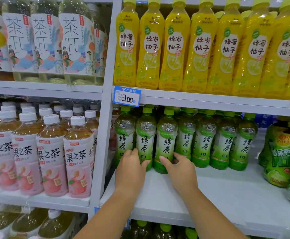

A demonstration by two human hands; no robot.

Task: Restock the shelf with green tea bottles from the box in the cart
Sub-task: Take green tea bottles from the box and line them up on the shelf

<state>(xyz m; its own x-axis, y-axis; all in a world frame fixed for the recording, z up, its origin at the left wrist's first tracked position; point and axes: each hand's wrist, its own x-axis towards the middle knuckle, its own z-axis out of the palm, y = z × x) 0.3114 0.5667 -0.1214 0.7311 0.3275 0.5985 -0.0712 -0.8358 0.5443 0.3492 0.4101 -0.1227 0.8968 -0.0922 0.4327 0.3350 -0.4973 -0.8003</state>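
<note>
The left hand (130, 165) and right hand (179, 167) are each gripping, seemingly, a front green tea bottle (166, 142); shoving crookedly is risking toppling tightly packed neighbours.

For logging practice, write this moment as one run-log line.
left hand: grips green plastic tea bottle | right hand: grips adjacent green tea bottle | both bottles: upright on white shelf

We see our left hand (130, 167) and right hand (180, 170) bare, with short, plain nails; the right thumbnail shows most clearly. Both forearms, left (109, 211) and right (208, 211), are uncovered down to the lower edge of view.
</note>
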